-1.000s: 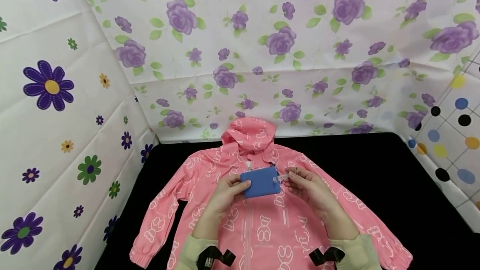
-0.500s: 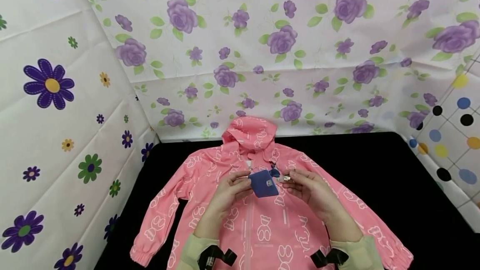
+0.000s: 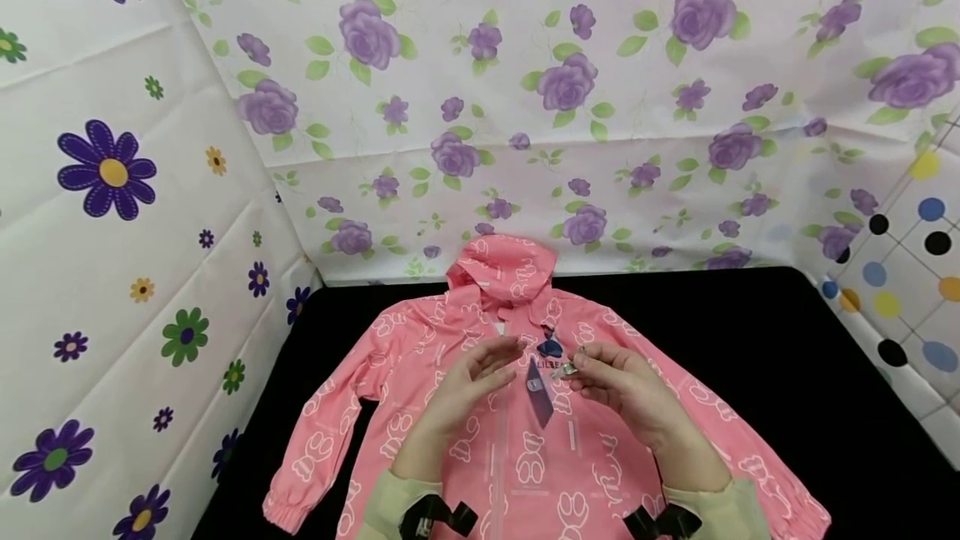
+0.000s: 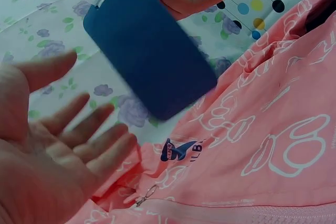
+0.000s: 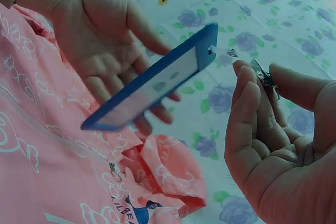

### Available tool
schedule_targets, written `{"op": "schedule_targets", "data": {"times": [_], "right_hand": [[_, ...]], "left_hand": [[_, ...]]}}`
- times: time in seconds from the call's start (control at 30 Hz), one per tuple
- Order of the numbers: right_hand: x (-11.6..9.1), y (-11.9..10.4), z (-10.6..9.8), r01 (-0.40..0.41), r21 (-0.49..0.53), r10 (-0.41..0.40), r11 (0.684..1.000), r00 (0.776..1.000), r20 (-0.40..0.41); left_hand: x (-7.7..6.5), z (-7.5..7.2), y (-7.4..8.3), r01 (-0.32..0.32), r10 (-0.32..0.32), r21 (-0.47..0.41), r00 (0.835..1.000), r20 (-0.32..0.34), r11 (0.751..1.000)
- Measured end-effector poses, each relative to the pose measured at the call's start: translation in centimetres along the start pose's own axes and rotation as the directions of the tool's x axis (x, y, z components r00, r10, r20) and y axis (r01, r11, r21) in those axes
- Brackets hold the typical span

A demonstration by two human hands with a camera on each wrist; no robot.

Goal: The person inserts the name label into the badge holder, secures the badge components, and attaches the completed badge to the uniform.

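Observation:
A blue badge holder (image 3: 539,397) dangles over the pink hooded jacket (image 3: 517,440), turned nearly edge-on in the head view. My right hand (image 3: 621,383) pinches its small metal clip (image 5: 265,76) between thumb and fingers, and a clear snap strap (image 5: 224,52) joins clip and holder. My left hand (image 3: 474,382) is beside the holder, apart from it, with fingers extended and nothing in them. In the left wrist view the holder's plain blue side (image 4: 152,45) shows; the right wrist view shows its framed, pale window side (image 5: 157,87).
The jacket lies spread, front up, on a black table (image 3: 720,315), its hood (image 3: 502,265) toward the back. A zipper runs down its middle and a dark printed logo (image 3: 550,344) marks the chest. Flower-patterned sheets (image 3: 420,107) stand behind and at the sides.
My left hand has let go of the badge holder and opened. The holder has swung from flat-on to nearly edge-on, hanging from the clip that my right hand still pinches.

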State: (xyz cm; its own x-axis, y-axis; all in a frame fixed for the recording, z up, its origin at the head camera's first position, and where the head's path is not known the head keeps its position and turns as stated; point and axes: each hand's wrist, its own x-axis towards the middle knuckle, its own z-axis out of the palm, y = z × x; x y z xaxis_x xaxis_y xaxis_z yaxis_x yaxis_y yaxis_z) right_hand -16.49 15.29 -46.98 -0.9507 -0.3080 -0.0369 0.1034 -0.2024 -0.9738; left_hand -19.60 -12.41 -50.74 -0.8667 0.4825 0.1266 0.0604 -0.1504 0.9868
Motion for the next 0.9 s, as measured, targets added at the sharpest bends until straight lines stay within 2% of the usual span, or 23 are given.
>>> {"op": "schedule_targets", "data": {"times": [0.13,0.3,0.4,0.6,0.9], "right_hand": [[0.0,-0.1,0.2,-0.014,-0.016,0.014,1.000,1.000,-0.011],[0.0,-0.1,0.4,-0.015,-0.020,0.015,1.000,1.000,-0.022],[0.1,0.1,0.5,-0.017,-0.008,0.016,1.000,0.999,-0.029],[0.2,0.3,0.6,-0.024,0.018,0.025,1.000,0.999,-0.047],[0.5,0.9,0.7,-0.029,-0.052,0.026,0.998,0.997,-0.068]], "left_hand": [[-0.3,0.1,0.2,-0.070,0.071,-0.009,0.996,0.062,0.997],[-0.3,0.4,0.4,-0.093,0.094,-0.013,0.988,0.125,0.996],[-0.3,0.7,0.5,-0.077,0.079,-0.017,0.985,0.153,0.997],[-0.4,1.2,0.8,-0.032,0.032,0.001,0.985,0.170,0.999],[-0.5,1.6,0.6,0.036,-0.045,0.051,0.982,0.185,0.998]]}}
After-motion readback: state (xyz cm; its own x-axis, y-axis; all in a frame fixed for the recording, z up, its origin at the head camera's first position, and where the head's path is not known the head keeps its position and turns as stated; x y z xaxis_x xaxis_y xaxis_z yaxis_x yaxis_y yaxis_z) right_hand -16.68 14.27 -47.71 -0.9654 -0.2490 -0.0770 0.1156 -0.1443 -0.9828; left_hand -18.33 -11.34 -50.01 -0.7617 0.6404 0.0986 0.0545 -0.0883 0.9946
